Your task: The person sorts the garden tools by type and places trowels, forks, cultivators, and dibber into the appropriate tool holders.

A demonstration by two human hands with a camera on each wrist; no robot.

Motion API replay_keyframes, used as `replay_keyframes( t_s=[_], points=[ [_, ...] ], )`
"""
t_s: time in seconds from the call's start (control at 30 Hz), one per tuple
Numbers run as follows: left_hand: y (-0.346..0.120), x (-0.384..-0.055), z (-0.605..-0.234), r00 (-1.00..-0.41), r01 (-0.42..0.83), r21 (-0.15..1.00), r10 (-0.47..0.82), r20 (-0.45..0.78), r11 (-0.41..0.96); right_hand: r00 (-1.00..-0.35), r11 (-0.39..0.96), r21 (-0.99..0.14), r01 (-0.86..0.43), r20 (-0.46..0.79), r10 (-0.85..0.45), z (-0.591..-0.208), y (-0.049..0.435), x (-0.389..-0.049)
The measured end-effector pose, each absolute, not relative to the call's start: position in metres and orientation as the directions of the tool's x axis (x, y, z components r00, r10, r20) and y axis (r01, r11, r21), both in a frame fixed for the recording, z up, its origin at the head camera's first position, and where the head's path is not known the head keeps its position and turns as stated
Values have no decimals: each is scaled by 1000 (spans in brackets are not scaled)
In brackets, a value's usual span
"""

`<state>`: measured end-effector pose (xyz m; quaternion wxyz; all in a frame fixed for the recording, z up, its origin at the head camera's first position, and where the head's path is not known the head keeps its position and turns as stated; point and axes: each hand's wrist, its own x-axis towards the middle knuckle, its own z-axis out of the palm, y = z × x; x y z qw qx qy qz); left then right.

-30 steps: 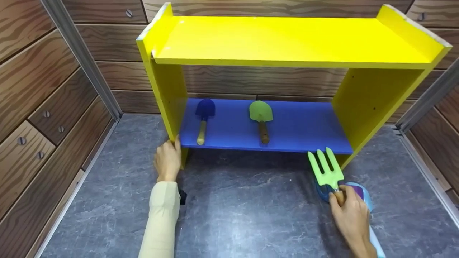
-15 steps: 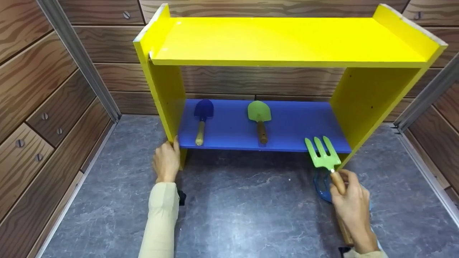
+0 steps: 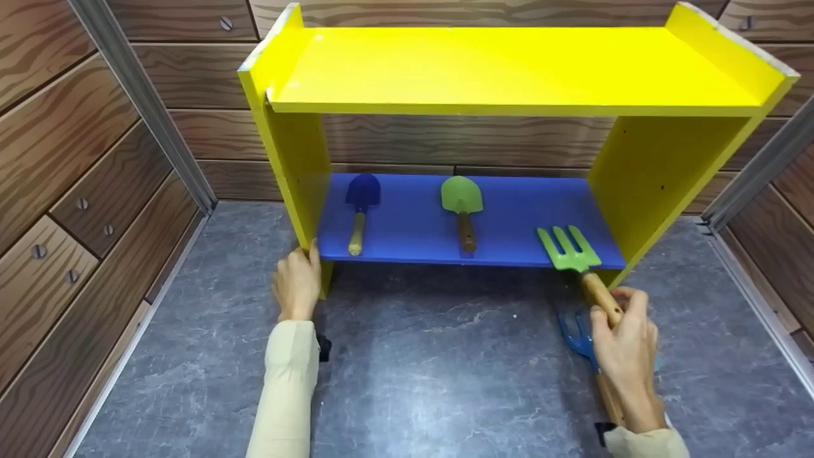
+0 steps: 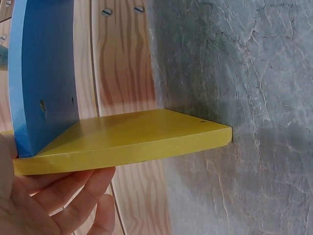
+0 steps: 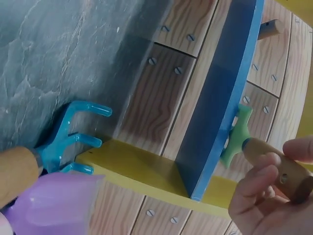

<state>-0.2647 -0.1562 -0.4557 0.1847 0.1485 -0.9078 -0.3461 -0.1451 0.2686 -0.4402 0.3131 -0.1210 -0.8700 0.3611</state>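
Note:
A yellow shelf unit (image 3: pixel 509 70) with a blue lower board (image 3: pixel 407 222) stands on the grey marbled surface. My left hand (image 3: pixel 297 284) grips the unit's left side panel (image 4: pixel 127 147) at the height of the blue board, fingers on its outer face. In my right hand (image 3: pixel 626 353) is a green hand fork (image 3: pixel 575 257), pinched by its wooden handle (image 5: pixel 274 161). Its tines are over the right front part of the blue board; contact cannot be told. A dark blue trowel (image 3: pixel 364 191) and a green trowel (image 3: pixel 462 194) lie on that board, handles toward me.
Below my right hand a blue hand fork (image 3: pixel 577 343) with a wooden handle lies on the grey surface, partly covered by the hand. Beside it is a purple piece (image 5: pixel 56 203), mostly cut off. Wood-patterned walls (image 3: pixel 82 165) enclose the back and sides.
My right hand has carried the green fork forward, from in front of the blue board to over its front edge, its grip now nearer the handle's end. The left hand stays put.

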Motion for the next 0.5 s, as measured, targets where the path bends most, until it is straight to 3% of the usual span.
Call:
replay_keyframes(
  t_s=[0.13, 0.3, 0.5],
  points=[
    [-158, -265, -453, -888, -153, 686, -404, 221, 711, -760, 711, -698, -85, 507, 407, -440, 268, -151],
    [-157, -266, -453, -886, -151, 689, -405, 223, 709, -683, 779, -600, -181, 646, 339, -441, 271, -161],
    [-157, -265, -455, -884, -148, 686, -407, 231, 712, -660, 793, -585, -172, 666, 348, -437, 268, -169]
  ],
)
